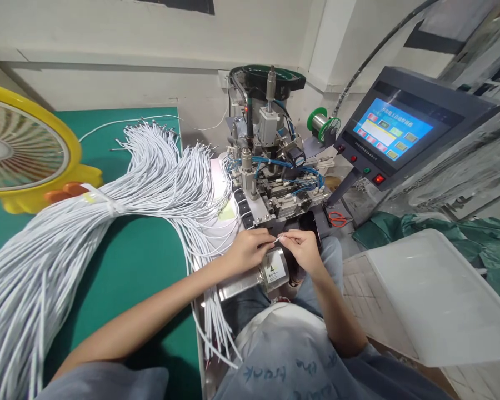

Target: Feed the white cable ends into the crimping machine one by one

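My left hand [252, 248] and my right hand [302, 249] meet in front of the machine [270, 183], fingertips almost touching. Both pinch a short visible piece of white cable [277, 239], one on each side. Its tip is too small to make out. To the left, a large bundle of white cables [150, 189] lies on the green table [150, 266], tied with a white band. Some cable ends fan out towards the machine, and others hang over the table's edge beside my left forearm.
A yellow fan [73, 144] stands at the left. Right of the machine are a wire spool [319, 123], a control screen [391, 129] and red-handled scissors [337, 219]. A white plastic bin [445, 300] is at the lower right. A metal cylinder [275, 269] sits below my hands.
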{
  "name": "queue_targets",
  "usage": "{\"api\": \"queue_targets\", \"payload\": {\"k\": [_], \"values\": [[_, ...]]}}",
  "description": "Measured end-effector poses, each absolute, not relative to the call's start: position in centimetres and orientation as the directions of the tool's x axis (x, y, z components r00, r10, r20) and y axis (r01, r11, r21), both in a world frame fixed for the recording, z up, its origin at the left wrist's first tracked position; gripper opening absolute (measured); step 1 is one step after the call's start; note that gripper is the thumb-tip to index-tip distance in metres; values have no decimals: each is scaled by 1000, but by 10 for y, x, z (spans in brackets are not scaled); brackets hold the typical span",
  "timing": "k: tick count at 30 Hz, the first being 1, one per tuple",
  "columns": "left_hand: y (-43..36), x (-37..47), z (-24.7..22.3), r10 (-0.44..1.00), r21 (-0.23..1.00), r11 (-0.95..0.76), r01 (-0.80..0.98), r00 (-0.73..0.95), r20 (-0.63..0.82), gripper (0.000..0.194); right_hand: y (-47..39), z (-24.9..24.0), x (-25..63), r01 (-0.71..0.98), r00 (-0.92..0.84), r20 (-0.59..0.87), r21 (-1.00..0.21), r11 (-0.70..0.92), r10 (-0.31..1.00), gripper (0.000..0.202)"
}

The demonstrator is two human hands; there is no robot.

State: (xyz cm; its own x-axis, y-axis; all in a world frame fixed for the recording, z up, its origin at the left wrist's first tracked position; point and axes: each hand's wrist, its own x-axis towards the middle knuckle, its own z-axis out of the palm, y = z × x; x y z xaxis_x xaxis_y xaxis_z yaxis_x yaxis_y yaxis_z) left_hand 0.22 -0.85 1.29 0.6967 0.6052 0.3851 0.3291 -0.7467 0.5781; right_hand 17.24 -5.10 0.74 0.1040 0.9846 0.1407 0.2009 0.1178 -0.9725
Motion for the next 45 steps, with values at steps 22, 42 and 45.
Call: {"api": "queue_targets", "payload": {"k": [22, 42, 45], "values": [[4, -5, 17, 288, -76, -930, 361, 840, 459, 25, -50, 10, 162, 557, 78, 269, -810, 182, 960, 25], [-10, 7, 22, 751, 883, -402, 242, 639, 166, 16, -49, -14, 153, -28, 298, 228, -969, 247, 927, 25], [-11, 7, 22, 736, 851, -447, 276, 654, 174, 18, -50, -8, 158, 133, 291, 312, -949, 285, 904, 30]]}}
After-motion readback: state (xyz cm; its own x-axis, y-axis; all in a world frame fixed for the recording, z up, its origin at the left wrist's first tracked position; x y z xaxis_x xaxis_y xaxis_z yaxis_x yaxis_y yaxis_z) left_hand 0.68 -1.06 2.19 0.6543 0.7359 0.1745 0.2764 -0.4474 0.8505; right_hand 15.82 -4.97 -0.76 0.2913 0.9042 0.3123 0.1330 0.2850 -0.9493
